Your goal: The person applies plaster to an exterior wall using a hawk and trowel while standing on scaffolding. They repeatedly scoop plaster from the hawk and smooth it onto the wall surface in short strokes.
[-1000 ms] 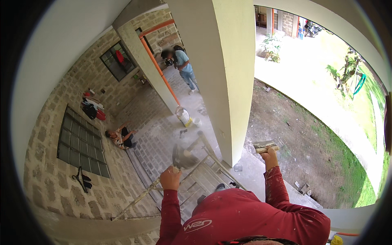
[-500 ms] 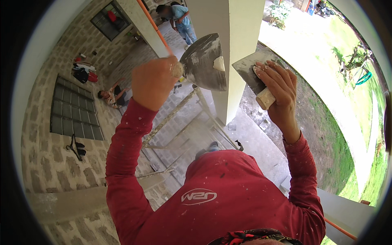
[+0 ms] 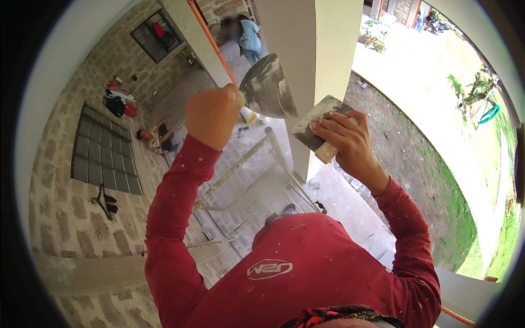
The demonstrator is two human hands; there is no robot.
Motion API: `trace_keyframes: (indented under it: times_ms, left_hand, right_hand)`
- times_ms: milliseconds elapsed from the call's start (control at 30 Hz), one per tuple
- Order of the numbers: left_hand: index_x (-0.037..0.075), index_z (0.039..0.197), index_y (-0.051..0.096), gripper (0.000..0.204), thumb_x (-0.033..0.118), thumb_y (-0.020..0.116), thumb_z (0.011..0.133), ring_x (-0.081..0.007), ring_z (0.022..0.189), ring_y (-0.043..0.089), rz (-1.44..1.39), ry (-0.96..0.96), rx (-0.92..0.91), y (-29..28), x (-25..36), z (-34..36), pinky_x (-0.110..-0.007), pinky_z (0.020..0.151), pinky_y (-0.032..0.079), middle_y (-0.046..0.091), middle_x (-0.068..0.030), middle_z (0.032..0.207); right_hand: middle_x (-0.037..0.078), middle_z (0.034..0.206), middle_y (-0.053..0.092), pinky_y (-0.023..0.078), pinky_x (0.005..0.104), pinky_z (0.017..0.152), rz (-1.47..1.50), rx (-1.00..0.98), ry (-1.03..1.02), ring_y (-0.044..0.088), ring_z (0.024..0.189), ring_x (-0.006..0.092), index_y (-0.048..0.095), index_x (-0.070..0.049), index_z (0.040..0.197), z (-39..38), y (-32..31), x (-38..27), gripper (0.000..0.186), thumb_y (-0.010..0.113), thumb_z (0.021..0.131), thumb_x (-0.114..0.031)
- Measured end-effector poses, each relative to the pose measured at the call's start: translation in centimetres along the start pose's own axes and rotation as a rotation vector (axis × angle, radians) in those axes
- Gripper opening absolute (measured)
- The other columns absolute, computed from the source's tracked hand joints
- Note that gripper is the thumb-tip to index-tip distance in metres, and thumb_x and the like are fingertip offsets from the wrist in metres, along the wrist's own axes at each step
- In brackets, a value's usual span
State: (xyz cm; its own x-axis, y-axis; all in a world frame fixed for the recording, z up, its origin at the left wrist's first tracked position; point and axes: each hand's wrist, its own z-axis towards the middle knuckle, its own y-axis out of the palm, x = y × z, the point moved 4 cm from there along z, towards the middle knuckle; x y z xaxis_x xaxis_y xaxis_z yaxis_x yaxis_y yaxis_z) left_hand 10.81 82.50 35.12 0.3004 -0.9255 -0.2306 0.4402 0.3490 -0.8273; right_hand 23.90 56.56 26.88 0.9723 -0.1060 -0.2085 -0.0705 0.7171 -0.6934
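My left hand (image 3: 212,116) is closed round the handle of a wide putty knife (image 3: 268,87), its dark, flared blade streaked with pale filler. In my right hand (image 3: 350,139) is a flat rectangular scraper (image 3: 309,124) with a light wooden handle; my fingers lie across its smeared blade. The two blades are close together, a small gap between them in this view. Behind them stands a pale, smooth column (image 3: 336,49); whether either blade touches it I cannot tell. White specks dot my fingers and red sleeves.
Below me is a splattered metal frame (image 3: 235,172). A block wall (image 3: 54,202) with a barred window (image 3: 104,150) runs along the left. One person stands (image 3: 250,39) at the back; another sits (image 3: 158,138) by the wall. An orange pipe (image 3: 214,44) rises beyond my left hand.
My right hand has moved left and down, bringing the scraper nearer the putty knife. The white lump on the putty knife's blade no longer shows. The standing person has turned and bent.
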Motion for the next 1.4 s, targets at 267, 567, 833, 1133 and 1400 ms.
trace_keyframes:
  times_ms: [267,567,833,1133,1400]
  left_hand:
    - [0.017,0.086,0.070,0.017,0.032,0.076,0.089,-0.0368,0.077,0.074,-0.029,-0.203,-0.089,4.1,-3.1,-3.8,-0.049,0.063,0.058,0.073,-0.0122,0.079]
    - [0.012,0.092,0.075,0.033,0.041,0.084,0.080,-0.0425,0.087,0.073,-0.358,-0.429,-0.362,10.5,-0.3,-14.6,-0.054,0.074,0.057,0.076,-0.0158,0.091]
    - [0.007,0.097,0.078,0.047,0.050,0.084,0.078,-0.0432,0.094,0.072,-0.235,-0.749,-0.577,14.0,-1.8,-30.6,-0.055,0.082,0.057,0.076,-0.0214,0.095]
    - [0.007,0.093,0.076,0.051,0.055,0.083,0.079,-0.0439,0.089,0.070,-0.211,-0.626,-0.564,16.0,-0.8,-33.0,-0.054,0.080,0.057,0.073,-0.0216,0.091]
    - [0.005,0.094,0.077,0.038,0.042,0.081,0.086,-0.0418,0.087,0.071,-0.385,-0.383,-0.454,15.8,-1.9,-26.2,-0.051,0.076,0.057,0.072,-0.0181,0.092]
  right_hand:
    - [0.009,0.098,0.073,0.056,0.0346,0.075,0.633,0.627,0.634,0.067,0.082,0.0170,0.072,0.009,0.116,12.2,-9.9,18.7,0.025,0.071,0.096,-0.006]
    - [0.028,0.092,0.075,0.057,0.0491,0.078,0.186,0.676,0.652,0.076,0.086,0.0385,0.072,0.013,0.100,26.5,-14.5,28.1,0.036,0.072,0.086,-0.020]
    - [0.031,0.095,0.075,0.058,0.0518,0.080,0.260,0.699,0.708,0.076,0.092,0.0449,0.074,0.009,0.096,30.3,-12.9,31.8,0.030,0.068,0.085,-0.019]
    - [0.018,0.141,0.065,0.050,0.0436,0.108,0.051,0.621,0.281,0.065,0.123,0.0377,0.070,0.002,0.136,27.9,-8.3,17.7,0.056,0.071,0.084,-0.019]
    - [0.032,0.090,0.073,0.056,0.0544,0.084,0.159,0.807,0.596,0.073,0.092,0.0489,0.071,0.006,0.095,27.9,-12.9,27.6,0.025,0.063,0.088,-0.016]
